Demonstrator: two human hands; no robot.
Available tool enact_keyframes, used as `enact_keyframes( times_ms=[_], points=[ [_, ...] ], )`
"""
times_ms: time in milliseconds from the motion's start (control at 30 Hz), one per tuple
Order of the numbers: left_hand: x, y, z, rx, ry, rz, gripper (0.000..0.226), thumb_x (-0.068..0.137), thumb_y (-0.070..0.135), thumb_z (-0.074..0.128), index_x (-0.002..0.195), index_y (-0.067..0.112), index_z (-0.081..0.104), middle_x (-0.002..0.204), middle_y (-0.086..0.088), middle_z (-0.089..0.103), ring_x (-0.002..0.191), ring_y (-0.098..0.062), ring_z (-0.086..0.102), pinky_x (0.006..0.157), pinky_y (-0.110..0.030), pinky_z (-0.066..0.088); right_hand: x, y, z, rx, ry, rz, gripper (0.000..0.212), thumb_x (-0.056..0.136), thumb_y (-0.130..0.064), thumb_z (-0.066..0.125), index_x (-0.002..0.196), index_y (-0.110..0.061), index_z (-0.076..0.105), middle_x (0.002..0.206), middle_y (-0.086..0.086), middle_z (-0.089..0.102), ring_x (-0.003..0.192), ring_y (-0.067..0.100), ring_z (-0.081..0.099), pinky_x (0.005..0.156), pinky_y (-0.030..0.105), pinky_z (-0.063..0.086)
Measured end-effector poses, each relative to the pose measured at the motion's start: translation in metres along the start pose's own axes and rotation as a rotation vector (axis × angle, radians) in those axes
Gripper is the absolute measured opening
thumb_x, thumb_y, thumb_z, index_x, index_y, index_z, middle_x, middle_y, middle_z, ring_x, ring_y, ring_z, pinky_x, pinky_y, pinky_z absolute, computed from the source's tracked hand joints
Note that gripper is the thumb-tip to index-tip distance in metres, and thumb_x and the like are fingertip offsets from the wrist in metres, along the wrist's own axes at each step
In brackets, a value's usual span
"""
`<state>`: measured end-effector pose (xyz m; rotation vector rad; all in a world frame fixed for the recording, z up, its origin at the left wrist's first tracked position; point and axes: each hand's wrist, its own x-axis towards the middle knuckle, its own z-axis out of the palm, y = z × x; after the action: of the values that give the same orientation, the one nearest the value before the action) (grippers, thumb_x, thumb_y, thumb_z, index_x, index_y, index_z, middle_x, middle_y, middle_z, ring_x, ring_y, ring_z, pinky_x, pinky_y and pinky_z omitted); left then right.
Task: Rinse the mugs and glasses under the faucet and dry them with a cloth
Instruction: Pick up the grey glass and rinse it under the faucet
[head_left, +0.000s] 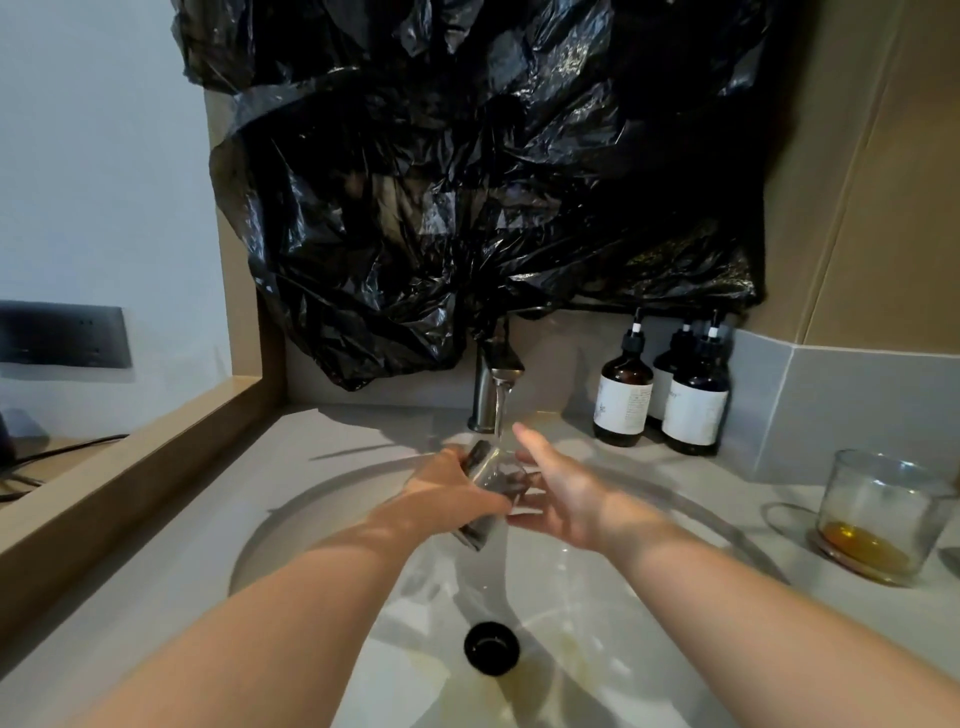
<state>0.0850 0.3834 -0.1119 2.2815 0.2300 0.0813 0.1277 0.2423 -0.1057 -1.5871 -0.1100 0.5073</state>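
Rinse under way: one glass in the stream.
Grey stone bench (857, 629), right side: wide clear tumbler (878, 514) with amber dregs, unrinsed by the look. Over the pale oval sink basin (322, 519), the brushed-metal faucet (491, 384) runs. Left hand (447, 491) grips a small clear drinking glass (493, 480) tilted in the water; right hand (556, 493) open just beside it. No cloth visible; drying remains.

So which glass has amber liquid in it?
The glass on the counter at right, upright, with amber liquid at its bottom. The other glass is gripped by the left hand, tilted under the faucet stream.
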Motion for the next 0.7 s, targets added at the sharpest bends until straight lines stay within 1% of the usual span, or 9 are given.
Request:
enact_keyframes(
  times_ms=[133,167,300,400,433,467,533,600,700],
  points=[
    [0.001,-0.001,0.007,0.040,0.039,0.082,0.062,0.064,0.039,0.077,0.119,0.027,0.050,0.088,0.014,0.060,0.078,0.000,0.058,0.056,-0.015,0.043,0.010,0.009,0.006,-0.055,0.037,-0.091,0.043,0.084,-0.042,0.066,0.110,-0.008,0.061,0.092,0.011,0.069,0.080,0.020,0.065,0.064,0.032,0.056],
    [0.000,0.000,0.008,0.015,0.061,0.104,0.059,0.065,0.038,0.076,0.118,0.029,0.051,0.087,0.016,0.060,0.076,0.002,0.057,0.056,-0.014,0.043,0.012,0.009,0.008,-0.028,0.074,-0.098,0.045,0.084,-0.040,0.068,0.114,-0.007,0.059,0.096,0.011,0.070,0.082,0.021,0.066,0.062,0.032,0.056],
    [-0.005,0.000,0.007,-0.147,0.071,0.145,0.077,0.069,0.031,0.080,0.136,0.027,0.042,0.105,0.012,0.061,0.082,0.001,0.059,0.057,-0.005,0.046,0.015,0.012,0.008,0.153,0.159,-0.058,0.038,0.088,-0.038,0.062,0.109,-0.006,0.061,0.103,0.017,0.070,0.089,0.029,0.068,0.073,0.042,0.059],
    [-0.010,-0.003,0.004,-0.294,0.013,0.122,0.073,0.078,0.019,0.078,0.139,0.022,0.038,0.098,0.012,0.059,0.082,0.002,0.056,0.055,-0.002,0.043,0.011,0.011,0.008,0.299,0.184,-0.003,0.032,0.092,-0.038,0.052,0.104,-0.010,0.061,0.102,0.017,0.069,0.090,0.030,0.067,0.080,0.047,0.056],
    [-0.011,-0.004,0.003,-0.316,-0.006,0.115,0.070,0.080,0.018,0.076,0.138,0.023,0.038,0.096,0.012,0.059,0.082,0.001,0.056,0.055,-0.003,0.045,0.009,0.011,0.009,0.341,0.184,0.004,0.031,0.093,-0.038,0.049,0.101,-0.010,0.060,0.099,0.017,0.068,0.087,0.029,0.066,0.082,0.047,0.055],
    [-0.011,-0.005,0.002,-0.326,-0.014,0.102,0.067,0.080,0.020,0.076,0.136,0.024,0.039,0.098,0.011,0.060,0.087,-0.002,0.059,0.061,-0.008,0.049,0.007,0.010,0.009,0.380,0.175,0.013,0.032,0.095,-0.037,0.047,0.096,-0.008,0.060,0.094,0.017,0.068,0.084,0.029,0.064,0.083,0.047,0.054],
    [-0.009,-0.006,0.000,-0.350,-0.010,0.078,0.067,0.080,0.024,0.076,0.136,0.026,0.039,0.106,0.006,0.062,0.099,-0.013,0.062,0.080,-0.026,0.054,0.003,0.008,0.009,0.442,0.150,0.044,0.036,0.096,-0.036,0.044,0.086,-0.004,0.058,0.085,0.018,0.065,0.080,0.030,0.062,0.089,0.047,0.051],
    [-0.007,-0.005,0.001,-0.389,-0.007,0.076,0.068,0.079,0.026,0.076,0.136,0.026,0.039,0.109,0.006,0.062,0.102,-0.014,0.061,0.088,-0.033,0.053,0.000,0.009,0.007,0.466,0.131,0.099,0.042,0.095,-0.039,0.044,0.083,-0.002,0.057,0.085,0.019,0.064,0.085,0.032,0.061,0.092,0.048,0.050],
    [-0.004,-0.003,0.001,-0.463,0.024,0.094,0.067,0.078,0.028,0.077,0.135,0.026,0.041,0.111,0.005,0.065,0.104,-0.013,0.061,0.095,-0.035,0.050,0.001,0.012,0.006,0.463,0.087,0.189,0.056,0.094,-0.051,0.040,0.098,0.001,0.058,0.101,0.022,0.064,0.102,0.037,0.060,0.076,0.043,0.057]
  ],
)
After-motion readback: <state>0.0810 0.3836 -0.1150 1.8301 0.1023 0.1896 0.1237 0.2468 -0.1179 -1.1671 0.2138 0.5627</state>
